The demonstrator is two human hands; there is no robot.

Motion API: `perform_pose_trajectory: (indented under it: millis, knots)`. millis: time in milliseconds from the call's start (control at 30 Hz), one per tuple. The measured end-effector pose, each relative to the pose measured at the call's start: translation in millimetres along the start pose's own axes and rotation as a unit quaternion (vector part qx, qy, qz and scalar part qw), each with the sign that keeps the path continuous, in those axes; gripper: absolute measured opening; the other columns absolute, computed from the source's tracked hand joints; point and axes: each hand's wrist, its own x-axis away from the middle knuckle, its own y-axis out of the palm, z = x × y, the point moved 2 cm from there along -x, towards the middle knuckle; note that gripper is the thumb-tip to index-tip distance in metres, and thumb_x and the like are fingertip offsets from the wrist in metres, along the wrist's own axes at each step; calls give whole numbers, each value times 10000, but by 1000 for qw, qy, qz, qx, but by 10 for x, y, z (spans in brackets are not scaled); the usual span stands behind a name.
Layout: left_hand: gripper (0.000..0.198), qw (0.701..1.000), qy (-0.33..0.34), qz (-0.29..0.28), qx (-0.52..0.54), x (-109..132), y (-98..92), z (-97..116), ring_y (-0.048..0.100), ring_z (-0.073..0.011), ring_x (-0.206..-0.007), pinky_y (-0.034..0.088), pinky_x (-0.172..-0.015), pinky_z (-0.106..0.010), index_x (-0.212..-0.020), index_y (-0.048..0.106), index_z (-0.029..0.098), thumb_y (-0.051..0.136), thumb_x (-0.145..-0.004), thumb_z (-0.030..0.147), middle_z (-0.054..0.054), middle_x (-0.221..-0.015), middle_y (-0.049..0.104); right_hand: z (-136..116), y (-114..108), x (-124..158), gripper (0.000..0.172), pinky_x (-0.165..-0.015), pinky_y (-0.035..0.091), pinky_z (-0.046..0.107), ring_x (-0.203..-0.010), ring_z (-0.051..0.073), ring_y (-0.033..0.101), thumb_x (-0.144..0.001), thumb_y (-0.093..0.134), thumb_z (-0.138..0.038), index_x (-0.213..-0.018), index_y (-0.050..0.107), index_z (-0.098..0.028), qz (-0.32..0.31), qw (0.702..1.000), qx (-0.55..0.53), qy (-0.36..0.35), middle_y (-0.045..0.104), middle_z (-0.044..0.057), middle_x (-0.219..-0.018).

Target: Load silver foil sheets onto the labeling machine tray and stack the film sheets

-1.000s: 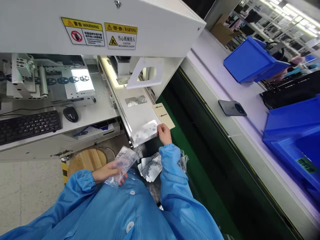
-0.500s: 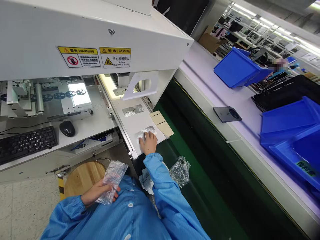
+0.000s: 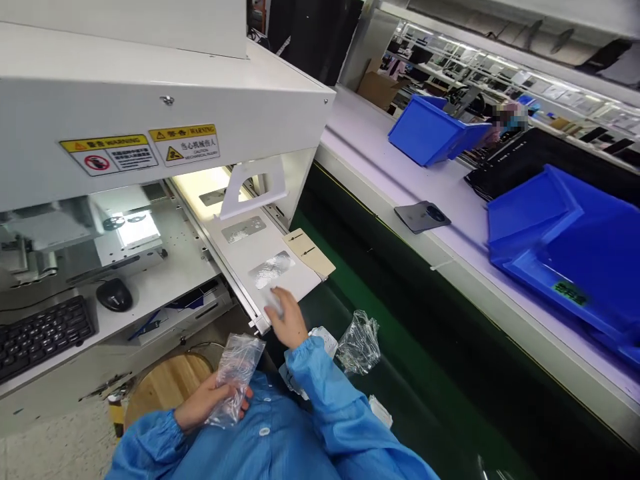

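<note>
Our speckled silvery plate [image 3: 271, 270] now lies flat and uncovered on the white slide-out tray [image 3: 233, 257], and that is the main change: our right hand [image 3: 289, 320] has come off it. Half a second ago that hand was pressing down on the plate, and a second ago it was gripping the plate by one edge. Now the hand sits back toward the tray's near corner, open, with the fingers loosely spread. A pale blurred patch [image 3: 273, 300] lies at the fingertips, but we cannot tell whether they touch it. Our left hand [image 3: 205, 410] is still curled around a clear plastic bag [image 3: 236, 380], pinching it against our blue sleeve [image 3: 150, 443], much as in the earlier views. Farther up the tray lies a second silvery plate [image 3: 243, 230], and a tan card with black marks [image 3: 309, 252] sits at the tray's outer edge. A crumpled clear bag [image 3: 359, 343] stays on the dark green mat [image 3: 350, 300] just beyond our right arm. The tray slides out beneath the white machine housing [image 3: 140, 150] with its warning labels, beside a keyboard [image 3: 43, 330] and a mouse [image 3: 114, 295]. A round wooden stool [image 3: 167, 387] is below, and across the mat two blue bins [image 3: 425, 130] stand on the tabletop [image 3: 380, 173], near a grey pad [image 3: 423, 217]. With the head camera swinging, everything has shifted left in view.
</note>
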Motion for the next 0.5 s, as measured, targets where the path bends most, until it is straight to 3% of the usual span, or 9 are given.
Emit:
perform_pose_trajectory:
  millis: [67, 167, 233, 300, 367, 400, 433, 500]
  knots:
    - [310, 999, -16, -37, -25, -152, 208, 86, 686, -247, -714, 539, -671, -388, -907, 705, 324, 802, -622, 398, -28, -810, 745, -150, -42, 367, 546, -1095, 369, 370, -1316, 223, 429, -940, 531, -433, -1437, 395, -251, -84, 995, -46, -22, 447, 101, -1423]
    - [242, 988, -68, -83, -110, -399, 584, 93, 687, -296, -833, 535, -711, -374, -784, 685, 232, 781, -563, 258, -53, -776, 736, -243, -88, 1000, 702, -1059, 410, 375, -1250, 249, 489, -851, 650, -511, -1453, 380, -271, -175, 984, -43, -2, 491, 99, -1375]
    - [176, 976, -129, -117, -131, -537, 837, -42, 678, -303, -910, 534, -763, -365, -731, 653, 204, 731, -578, 240, -60, -786, 732, -180, -127, 1455, 738, -1016, 444, 391, -1167, 266, 537, -815, 701, -480, -1443, 397, -240, -171, 984, -9, 53, 556, 113, -1286]
    - [153, 952, -215, -170, -139, -633, 1071, -265, 675, -302, -949, 535, -813, -378, -728, 627, 183, 687, -627, 282, -80, -802, 726, -37, -176, 1960, 579, -985, 461, 396, -1103, 263, 564, -853, 660, -342, -1382, 471, -204, -129, 983, 23, 128, 605, 120, -1200]
    - [212, 915, -307, -212, -152, -702, 1275, -525, 680, -294, -965, 531, -879, -397, -776, 609, 163, 659, -672, 341, -112, -827, 721, 138, -235, 2533, 376, -972, 462, 374, -1059, 238, 585, -872, 555, -181, -1247, 578, -186, -40, 973, 30, 226, 642, 106, -1119]
    - [253, 898, -345, -214, -170, -741, 1366, -660, 687, -286, -956, 529, -902, -403, -807, 594, 158, 659, -679, 367, -123, -841, 720, 226, -263, 2848, 328, -968, 461, 360, -1042, 225, 596, -864, 510, -130, -1169, 616, -184, 23, 955, 25, 295, 656, 94, -1082]
    - [297, 884, -364, -203, -209, -791, 1452, -795, 696, -276, -932, 535, -903, -406, -841, 577, 158, 670, -677, 387, -128, -857, 721, 308, -282, 3182, 301, -958, 463, 344, -1024, 212, 606, -857, 480, -108, -1098, 641, -187, 94, 917, 13, 386, 670, 77, -1047]
    - [375, 863, -346, -160, -332, -935, 1630, -1076, 710, -259, -860, 565, -841, -403, -891, 544, 170, 717, -659, 409, -126, -887, 724, 425, -263, 3873, 253, -913, 477, 318, -982, 201, 629, -863, 462, -129, -999, 665, -192, 215, 785, -20, 581, 693, 51, -973]
